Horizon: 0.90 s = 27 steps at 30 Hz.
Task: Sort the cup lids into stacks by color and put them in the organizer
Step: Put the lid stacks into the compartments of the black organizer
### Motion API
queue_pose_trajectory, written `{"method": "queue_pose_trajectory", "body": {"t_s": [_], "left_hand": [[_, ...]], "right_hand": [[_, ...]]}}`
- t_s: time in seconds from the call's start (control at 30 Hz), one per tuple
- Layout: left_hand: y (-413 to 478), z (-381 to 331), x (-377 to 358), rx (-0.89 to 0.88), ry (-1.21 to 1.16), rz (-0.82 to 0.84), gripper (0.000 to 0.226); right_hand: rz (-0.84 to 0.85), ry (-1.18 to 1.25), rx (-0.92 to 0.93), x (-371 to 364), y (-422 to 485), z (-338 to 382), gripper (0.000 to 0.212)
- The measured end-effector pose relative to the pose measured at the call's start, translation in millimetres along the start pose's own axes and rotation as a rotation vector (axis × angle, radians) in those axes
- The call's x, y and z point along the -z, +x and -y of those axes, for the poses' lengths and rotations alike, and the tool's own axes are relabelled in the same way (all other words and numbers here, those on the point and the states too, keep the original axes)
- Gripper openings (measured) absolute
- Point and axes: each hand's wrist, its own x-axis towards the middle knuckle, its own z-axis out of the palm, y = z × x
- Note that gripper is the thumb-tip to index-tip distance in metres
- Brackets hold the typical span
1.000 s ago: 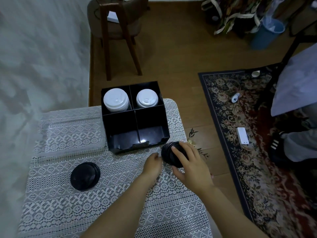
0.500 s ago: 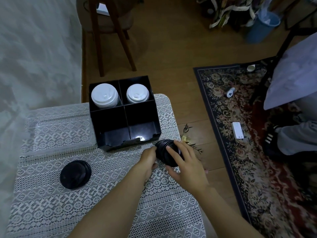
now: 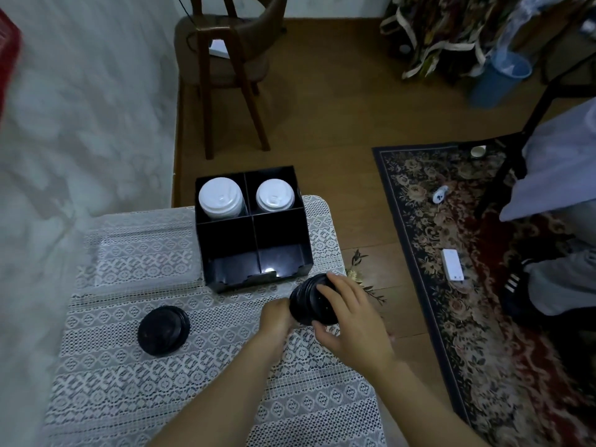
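Observation:
A black four-compartment organizer (image 3: 225, 240) stands at the table's far edge. Its two back compartments hold white lid stacks, a large one (image 3: 220, 198) on the left and a smaller one (image 3: 274, 195) on the right. The two front compartments are empty. Just in front of its right corner, a stack of black lids (image 3: 308, 301) lies tilted on its side. My right hand (image 3: 351, 321) wraps over it from the right and my left hand (image 3: 275, 319) presses against its left end. A second black lid stack (image 3: 163, 329) lies flat on the table to the left.
A lace cloth (image 3: 161, 398) covers the table, whose right edge runs just past my right hand. Beyond stand a wooden chair (image 3: 225, 59), a patterned rug (image 3: 467, 253) with a white remote (image 3: 453, 264), and a blue bin (image 3: 498, 79). A person's legs show at right.
Both hands keep holding the tilted black lid stack in front of the organizer; it has barely shifted. The camera view has moved slightly.

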Motion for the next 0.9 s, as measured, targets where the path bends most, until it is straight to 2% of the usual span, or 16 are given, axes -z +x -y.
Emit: {"method": "queue_pose_trajectory", "body": {"t_s": [0.23, 0.4, 0.53, 0.67, 0.8, 0.9], "left_hand": [[-20.2, -12.7, 29.3, -0.052, -0.039, -0.089, 0.02], [-33.6, -18.8, 50.9, -0.087, -0.213, -0.151, 0.013], [-40.7, -22.3, 70.2, -0.1, -0.453, -0.21, 0.007], [-43.5, -32.9, 88.0, -0.075, -0.571, -0.281, 0.015], [-46.6, -45.3, 97.5, -0.077, -0.649, -0.302, 0.011], [-47.8, -54.3, 99.6, -0.078, -0.695, -0.317, 0.02]], "right_hand": [[0.002, 0.0, 0.098, 11.9, 29.7, 30.2, 0.054], [-0.075, 0.014, 0.172, 16.5, 49.4, 55.5, 0.053], [-0.105, 0.031, 0.243, 18.5, 67.2, 77.1, 0.053], [-0.104, 0.042, 0.317, 18.7, 84.9, 97.8, 0.053], [-0.101, 0.054, 0.364, 18.1, 104.5, 111.1, 0.052], [-0.074, 0.042, 0.394, 15.4, 117.4, 115.4, 0.052]]}}
